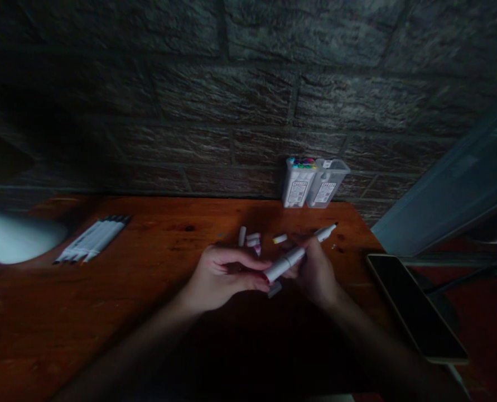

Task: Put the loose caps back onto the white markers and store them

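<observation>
A white marker (296, 256) slants up to the right between my two hands, its dark tip bare at the far end. My right hand (315, 273) is closed around its middle. At the near end, which has a dark red edge, my left hand (223, 276) pinches the marker between thumb and fingers. Loose caps lie close by: a white cap (242, 235), a purple-marked cap (254, 244), a yellow-edged cap (280, 239) and a greyish cap (275, 289) just below the marker.
Several white markers (95, 239) lie in a row on the wooden table (156, 234) at left, near a white rounded object (20, 237). A case of markers (297, 187) and a clear case (326, 187) stand against the brick wall. A phone (415, 307) rests at right.
</observation>
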The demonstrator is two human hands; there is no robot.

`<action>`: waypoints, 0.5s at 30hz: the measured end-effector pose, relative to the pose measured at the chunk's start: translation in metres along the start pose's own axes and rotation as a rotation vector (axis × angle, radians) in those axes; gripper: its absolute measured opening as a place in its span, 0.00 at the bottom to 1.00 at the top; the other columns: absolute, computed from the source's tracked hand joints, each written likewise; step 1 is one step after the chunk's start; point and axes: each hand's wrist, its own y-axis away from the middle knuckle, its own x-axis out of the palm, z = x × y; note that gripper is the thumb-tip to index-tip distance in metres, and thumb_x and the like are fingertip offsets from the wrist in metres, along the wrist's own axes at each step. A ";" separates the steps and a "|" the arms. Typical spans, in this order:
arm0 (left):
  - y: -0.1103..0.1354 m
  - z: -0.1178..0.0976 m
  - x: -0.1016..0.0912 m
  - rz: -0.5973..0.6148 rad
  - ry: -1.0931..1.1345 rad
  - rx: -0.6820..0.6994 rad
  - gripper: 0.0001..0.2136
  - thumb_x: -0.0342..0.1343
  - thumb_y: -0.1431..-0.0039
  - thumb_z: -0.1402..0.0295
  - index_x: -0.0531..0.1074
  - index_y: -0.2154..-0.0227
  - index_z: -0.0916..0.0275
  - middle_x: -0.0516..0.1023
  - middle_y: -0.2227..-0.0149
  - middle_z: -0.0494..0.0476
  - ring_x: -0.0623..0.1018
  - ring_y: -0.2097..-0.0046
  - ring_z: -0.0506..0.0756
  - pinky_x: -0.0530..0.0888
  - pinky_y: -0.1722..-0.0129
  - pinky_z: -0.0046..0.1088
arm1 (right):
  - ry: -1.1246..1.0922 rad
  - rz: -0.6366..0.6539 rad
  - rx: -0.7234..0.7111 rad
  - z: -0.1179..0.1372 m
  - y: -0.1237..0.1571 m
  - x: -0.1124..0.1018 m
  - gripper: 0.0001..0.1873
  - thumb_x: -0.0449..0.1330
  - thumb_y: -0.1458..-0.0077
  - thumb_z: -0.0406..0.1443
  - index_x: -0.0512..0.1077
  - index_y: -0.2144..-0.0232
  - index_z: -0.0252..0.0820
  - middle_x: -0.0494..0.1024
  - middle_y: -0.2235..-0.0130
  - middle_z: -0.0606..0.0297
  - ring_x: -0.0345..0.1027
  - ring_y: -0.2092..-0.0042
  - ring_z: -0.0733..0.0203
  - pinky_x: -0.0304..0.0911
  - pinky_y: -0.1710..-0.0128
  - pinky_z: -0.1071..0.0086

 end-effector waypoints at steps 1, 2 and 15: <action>-0.001 0.001 -0.001 -0.012 -0.021 0.014 0.12 0.72 0.58 0.58 0.82 0.74 0.61 0.83 0.75 0.58 0.81 0.74 0.55 0.79 0.73 0.30 | 0.001 -0.024 0.006 0.001 0.002 0.002 0.22 0.55 0.51 0.51 0.53 0.85 0.46 0.51 0.84 0.74 0.42 0.81 0.68 0.42 0.82 0.72; -0.002 0.002 -0.003 -0.027 -0.039 0.024 0.12 0.71 0.58 0.58 0.82 0.74 0.61 0.83 0.75 0.58 0.81 0.75 0.55 0.78 0.74 0.29 | 0.016 -0.051 0.001 0.003 0.004 0.004 0.22 0.55 0.51 0.52 0.54 0.85 0.46 0.52 0.84 0.74 0.44 0.81 0.68 0.44 0.82 0.71; -0.020 0.022 -0.053 -0.205 -0.841 -0.078 0.17 0.53 0.38 0.57 0.77 0.73 0.64 0.80 0.73 0.54 0.76 0.69 0.51 0.68 0.65 0.26 | 0.640 -0.240 -0.304 0.033 -0.015 -0.032 0.16 0.55 0.44 0.45 0.67 0.78 0.42 0.65 0.81 0.71 0.60 0.77 0.65 0.56 0.77 0.72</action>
